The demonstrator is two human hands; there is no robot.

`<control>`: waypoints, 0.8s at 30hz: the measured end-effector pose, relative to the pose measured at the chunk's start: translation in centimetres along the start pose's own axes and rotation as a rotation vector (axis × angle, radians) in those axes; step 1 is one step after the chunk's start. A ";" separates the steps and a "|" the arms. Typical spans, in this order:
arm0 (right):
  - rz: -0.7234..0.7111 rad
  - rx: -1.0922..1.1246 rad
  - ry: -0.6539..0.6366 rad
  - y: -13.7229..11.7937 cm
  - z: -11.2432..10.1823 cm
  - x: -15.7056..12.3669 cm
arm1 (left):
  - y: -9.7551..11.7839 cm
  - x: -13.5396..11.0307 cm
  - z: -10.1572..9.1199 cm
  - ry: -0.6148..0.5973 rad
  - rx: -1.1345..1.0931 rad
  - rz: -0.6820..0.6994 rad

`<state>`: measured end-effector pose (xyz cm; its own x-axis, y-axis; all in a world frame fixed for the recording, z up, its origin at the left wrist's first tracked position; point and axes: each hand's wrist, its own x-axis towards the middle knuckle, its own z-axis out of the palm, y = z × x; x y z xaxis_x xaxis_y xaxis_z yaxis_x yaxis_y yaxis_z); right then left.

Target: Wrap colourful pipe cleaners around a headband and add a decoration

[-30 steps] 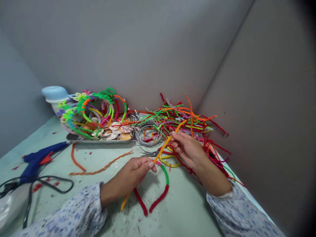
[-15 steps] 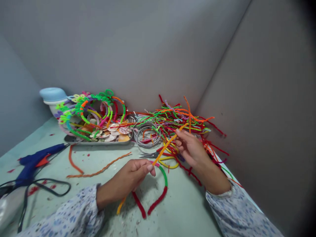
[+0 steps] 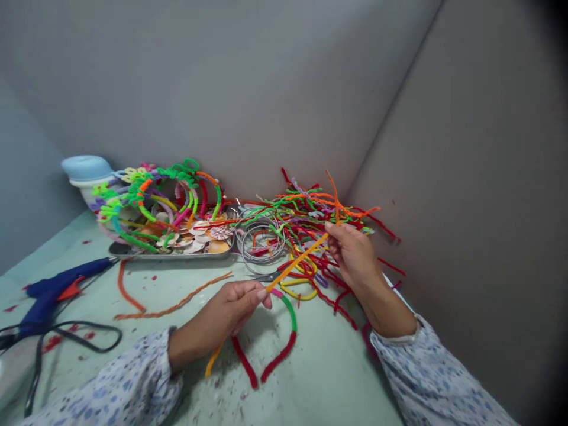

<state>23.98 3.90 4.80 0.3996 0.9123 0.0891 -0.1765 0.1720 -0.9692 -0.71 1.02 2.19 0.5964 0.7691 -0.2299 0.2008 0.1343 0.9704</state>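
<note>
An orange pipe cleaner (image 3: 298, 260) stretches in a slanting line between my two hands. My left hand (image 3: 237, 305) pinches it between thumb and fingers, and its orange tail comes out below that hand. Higher and to the right, my right hand (image 3: 352, 251) is closed on the other end. Under my left hand lies a headband-shaped loop (image 3: 290, 319) wrapped in pink, green and dark red; my hand hides part of it. Yellow-handled scissors (image 3: 302, 289) lie just beyond, partly behind the orange pipe cleaner.
A metal tray (image 3: 177, 256) holds shells, with flower-trimmed headbands (image 3: 181, 171) on top. A wire coil (image 3: 252, 254) and a heap of pipe cleaners (image 3: 310, 204) lie against the wall. At left are a blue glue gun (image 3: 57, 290) with its cord and a light-blue-capped bottle (image 3: 89, 171).
My right hand has slid up and outward along the orange pipe cleaner, toward its far end. My left hand keeps its pinch. The whole view has shifted slightly.
</note>
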 end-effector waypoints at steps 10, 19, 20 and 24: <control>0.055 0.050 0.120 1.4 -0.1 0.3 | 0.6 0.1 -0.5 0.093 0.188 0.041; 0.224 0.113 -0.114 0.7 -1.2 1.4 | -0.3 0.5 -1.1 -0.029 -0.127 0.005; 0.216 0.113 -0.117 0.6 -1.3 1.5 | -0.3 0.5 -1.1 -0.036 -0.153 0.007; 0.163 0.081 -0.095 0.4 -1.7 1.8 | -0.3 0.4 -1.3 -0.039 -0.228 -0.002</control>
<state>26.17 4.93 4.18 0.2734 0.9610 -0.0427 -0.3058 0.0447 -0.9511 -1.51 2.12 1.88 0.6268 0.7444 -0.2303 0.0241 0.2769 0.9606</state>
